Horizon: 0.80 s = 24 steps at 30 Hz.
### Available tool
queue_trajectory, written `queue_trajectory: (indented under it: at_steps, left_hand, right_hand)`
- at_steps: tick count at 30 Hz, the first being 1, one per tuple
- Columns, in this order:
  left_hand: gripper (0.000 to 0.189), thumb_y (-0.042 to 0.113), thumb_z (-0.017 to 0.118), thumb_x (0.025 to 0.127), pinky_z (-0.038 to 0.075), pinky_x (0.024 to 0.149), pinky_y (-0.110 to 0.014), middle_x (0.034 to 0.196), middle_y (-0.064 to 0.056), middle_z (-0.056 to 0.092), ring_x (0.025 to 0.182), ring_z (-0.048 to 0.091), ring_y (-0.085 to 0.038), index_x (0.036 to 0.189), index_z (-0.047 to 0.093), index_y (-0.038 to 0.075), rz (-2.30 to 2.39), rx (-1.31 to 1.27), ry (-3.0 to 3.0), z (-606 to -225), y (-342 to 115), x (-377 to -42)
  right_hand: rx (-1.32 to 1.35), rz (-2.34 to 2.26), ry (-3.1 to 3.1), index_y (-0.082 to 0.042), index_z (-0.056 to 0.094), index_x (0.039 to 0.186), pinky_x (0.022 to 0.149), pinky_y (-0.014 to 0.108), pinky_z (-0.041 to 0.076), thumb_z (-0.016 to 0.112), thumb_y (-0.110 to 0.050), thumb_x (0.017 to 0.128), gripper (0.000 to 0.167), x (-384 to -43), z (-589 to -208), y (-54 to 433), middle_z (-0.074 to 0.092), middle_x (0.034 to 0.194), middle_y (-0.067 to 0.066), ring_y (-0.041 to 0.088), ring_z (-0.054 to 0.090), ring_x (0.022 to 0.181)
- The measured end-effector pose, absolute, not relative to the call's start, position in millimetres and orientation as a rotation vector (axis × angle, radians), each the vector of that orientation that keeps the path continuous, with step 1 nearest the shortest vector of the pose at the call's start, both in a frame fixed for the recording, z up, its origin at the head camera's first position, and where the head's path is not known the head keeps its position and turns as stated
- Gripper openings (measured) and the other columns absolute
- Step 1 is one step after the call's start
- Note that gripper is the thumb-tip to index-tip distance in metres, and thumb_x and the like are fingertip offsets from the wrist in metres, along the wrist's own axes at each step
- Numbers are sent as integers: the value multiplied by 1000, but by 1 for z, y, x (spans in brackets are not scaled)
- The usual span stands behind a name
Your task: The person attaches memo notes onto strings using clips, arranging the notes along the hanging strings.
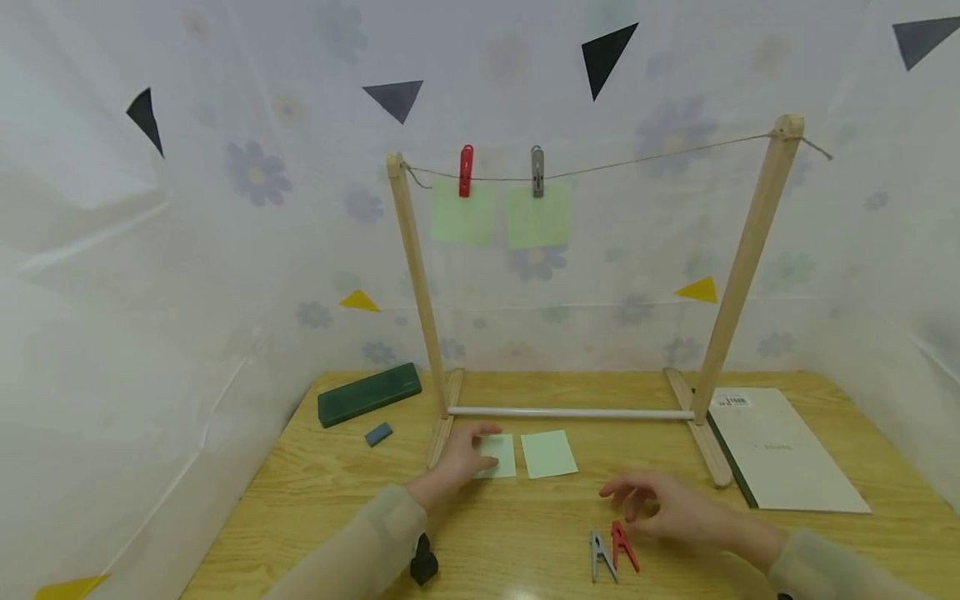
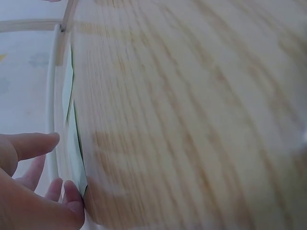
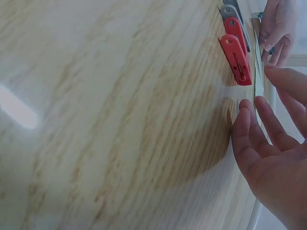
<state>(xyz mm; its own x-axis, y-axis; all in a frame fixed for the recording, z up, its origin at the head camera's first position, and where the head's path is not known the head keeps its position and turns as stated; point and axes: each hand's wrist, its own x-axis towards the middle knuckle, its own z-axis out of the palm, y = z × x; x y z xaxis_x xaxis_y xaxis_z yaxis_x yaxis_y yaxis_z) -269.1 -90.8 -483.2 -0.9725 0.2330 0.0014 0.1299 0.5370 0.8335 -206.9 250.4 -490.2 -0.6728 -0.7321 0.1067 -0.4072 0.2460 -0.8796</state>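
Note:
My left hand point(image 1: 459, 454) lies over the left part of a pale green paper square point(image 1: 501, 456) on the table, thumb and fingers apart. In the left wrist view its fingertips point(image 2: 72, 191) are at the paper's near edge; whether they touch it I cannot tell. A second green square point(image 1: 550, 454) lies just to the right. My right hand point(image 1: 667, 508) hovers beside a red clothespin point(image 1: 622, 546), its fingers loosely bent with nothing between them. A grey clothespin point(image 1: 602, 557) stands left of the red one.
A wooden frame point(image 1: 422, 275) carries a string point(image 1: 660, 156), where a red clothespin point(image 1: 466, 171) and a grey one point(image 1: 537, 171) hold two green papers point(image 1: 462, 218). A green case point(image 1: 369, 395) and blue eraser point(image 1: 378, 434) lie left, a white pad point(image 1: 783, 450) right.

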Motion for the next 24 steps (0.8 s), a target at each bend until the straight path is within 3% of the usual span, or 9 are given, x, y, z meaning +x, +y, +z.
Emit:
queue_trajectory:
  at_steps: [6, 11, 17, 24]
  left_hand:
    - [50, -15, 74, 74, 47, 100, -54, 133, -23, 55, 122, 51, -42, 121, 67, 4, 1423, 284, 2653, -487, -91, -267]
    - [52, -16, 74, 74, 50, 94, -51, 131, -25, 50, 116, 51, -40, 121, 67, 4, 1364, 322, 2687, -492, -92, -265]
    - [54, -14, 74, 75, 51, 93, -50, 130, -26, 49, 116, 52, -40, 125, 65, 3, 1336, 349, 2689, -492, -93, -266]
    - [56, -10, 77, 74, 51, 89, -48, 127, -24, 52, 109, 54, -37, 127, 64, 4, 1264, 384, 2712, -492, -95, -271]
  right_hand:
    - [-1023, -1379, 2160, 2, 60, 126, 73, 25, 53, 69, -5, 90, 38, -203, -491, 251, 67, 113, 18, 13, 62, 92]
    - [-1093, -1352, 2155, -1, 61, 126, 80, 23, 51, 72, -10, 89, 39, -199, -495, 252, 66, 117, 14, 9, 59, 99]
    - [-1209, -1291, 2180, -9, 63, 126, 85, 22, 48, 79, -15, 85, 44, -199, -500, 252, 61, 118, 6, 8, 56, 102]
    - [-1213, -1290, 2102, -13, 64, 126, 92, 22, 43, 79, -15, 84, 45, -199, -503, 253, 54, 122, 6, 11, 54, 109]
